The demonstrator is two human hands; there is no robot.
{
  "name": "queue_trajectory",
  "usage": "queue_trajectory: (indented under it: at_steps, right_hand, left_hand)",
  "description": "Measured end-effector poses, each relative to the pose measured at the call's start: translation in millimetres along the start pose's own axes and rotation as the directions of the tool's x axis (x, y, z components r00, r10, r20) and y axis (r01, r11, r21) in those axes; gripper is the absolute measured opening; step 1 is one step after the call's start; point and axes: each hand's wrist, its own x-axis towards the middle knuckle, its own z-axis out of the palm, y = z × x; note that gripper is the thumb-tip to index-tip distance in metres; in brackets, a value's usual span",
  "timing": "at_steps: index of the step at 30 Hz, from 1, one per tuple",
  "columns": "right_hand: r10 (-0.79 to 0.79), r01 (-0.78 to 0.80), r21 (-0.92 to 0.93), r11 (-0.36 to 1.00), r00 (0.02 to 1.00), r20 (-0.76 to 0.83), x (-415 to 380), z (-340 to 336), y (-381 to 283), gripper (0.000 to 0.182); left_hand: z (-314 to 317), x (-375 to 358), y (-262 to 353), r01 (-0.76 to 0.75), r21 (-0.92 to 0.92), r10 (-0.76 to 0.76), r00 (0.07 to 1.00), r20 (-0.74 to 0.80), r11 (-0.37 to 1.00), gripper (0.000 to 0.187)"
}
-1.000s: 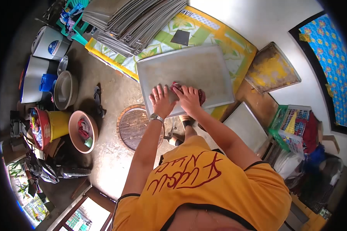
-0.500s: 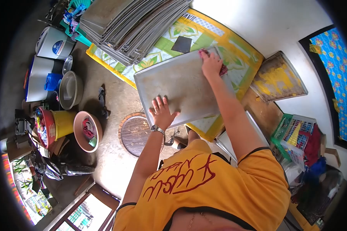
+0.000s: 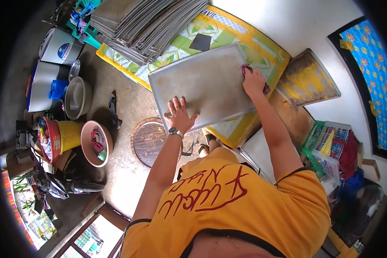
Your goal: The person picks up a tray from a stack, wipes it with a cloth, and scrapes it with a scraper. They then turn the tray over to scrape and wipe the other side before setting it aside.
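A large grey metal baking tray (image 3: 206, 86) lies at a slant on the table with the flowered cover (image 3: 232, 30). My left hand (image 3: 180, 116) rests flat on the tray's near left corner, fingers spread, a watch on the wrist. At the tray's right edge my right hand (image 3: 255, 82) is closed on a dark red cloth (image 3: 266, 89), pressing it against the rim. Part of the cloth sticks out on both sides of the fingers.
A tall stack of metal trays (image 3: 146, 28) stands on the table's far left. A small dark square piece (image 3: 201, 42) lies behind my tray. A yellow-stained tray (image 3: 309, 81) leans at the wall. Basins, including a pink basin (image 3: 87, 148), and a round wooden lid (image 3: 148, 142) are on the floor.
My right hand has moved with the cloth from the tray's far right corner along the right edge toward me. My left hand stays on the near left corner.
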Motion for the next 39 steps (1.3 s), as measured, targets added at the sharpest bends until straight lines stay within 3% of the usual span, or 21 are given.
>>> queue_trajectory:
  at_steps: [5,11,17,20,23,26,29,30,31,32,34,38,39]
  right_hand:
    - [-0.02,0.02,-0.026,0.999,1.0,-0.003,-92.8,10.9,39.6,0.035]
    - [-0.103,0.1,-0.042,0.994,0.989,-0.106,-166.9,14.2,57.9,0.034]
    - [-0.124,0.104,-0.139,0.985,0.982,-0.145,-136.9,20.5,58.1,0.031]
    - [-0.203,0.195,-0.057,0.979,0.941,-0.271,-88.3,17.9,57.3,0.03]
    - [-0.194,0.191,-0.046,0.981,0.977,-0.092,-38.2,13.1,50.7,0.031]
    - [-0.156,0.161,0.022,0.987,0.975,-0.161,-29.0,17.7,44.3,0.033]
    - [-0.134,0.143,0.046,0.989,0.977,-0.163,-72.9,26.7,24.0,0.036]
    - [-0.158,0.151,0.207,0.967,0.987,0.016,-97.3,20.8,6.6,0.04]
    - [-0.247,0.259,0.152,0.954,0.964,-0.095,-128.0,26.2,-14.5,0.044]
    - [-0.313,0.3,0.162,0.94,0.948,0.058,-151.9,32.5,-37.8,0.045]
    - [-0.503,0.553,0.163,0.817,0.822,-0.265,-190.8,44.3,-73.8,0.047]
    - [-0.554,0.564,0.134,0.815,0.826,-0.108,-168.6,23.8,-35.6,0.044]
    - [-0.545,0.588,0.087,0.804,0.787,-0.29,-162.4,33.9,-2.9,0.04]
  left_hand:
    - [5.8,0.3,-1.6,-0.01,-0.004,0.01,0.997,-0.081,1.0,0.099]
    - [8.1,10.9,-9.3,-0.044,-0.031,0.042,0.998,-0.051,0.999,0.101]
    - [5.1,14.2,-11.3,-0.059,-0.047,0.059,0.998,-0.009,0.997,0.102]
    - [6.0,13.8,-10.1,-0.057,-0.039,0.057,0.998,-0.003,0.998,0.103]
    - [10.6,14.9,-11.5,-0.055,-0.02,0.055,0.998,-0.02,0.998,0.103]
    - [10.2,13.6,-6.8,-0.008,-0.056,0.007,1.0,-0.018,0.998,0.103]
    - [6.7,10.6,-5.3,0.01,-0.04,-0.011,1.0,-0.016,0.999,0.104]
    - [6.4,11.7,-4.2,0.018,-0.039,-0.019,1.0,-0.009,0.999,0.104]
    - [6.9,13.1,-4.3,0.023,-0.037,-0.023,1.0,-0.001,0.999,0.105]
    - [6.8,14.7,-4.4,0.026,-0.035,-0.026,1.0,0.007,0.999,0.105]
    - [9.8,14.5,-3.5,0.031,-0.079,-0.03,0.999,0.01,0.996,0.107]
    - [13.3,21.9,-8.5,0.047,-0.089,-0.044,0.999,0.031,0.995,0.109]
    - [13.4,22.0,-8.2,0.049,-0.083,-0.046,0.998,0.033,0.995,0.109]
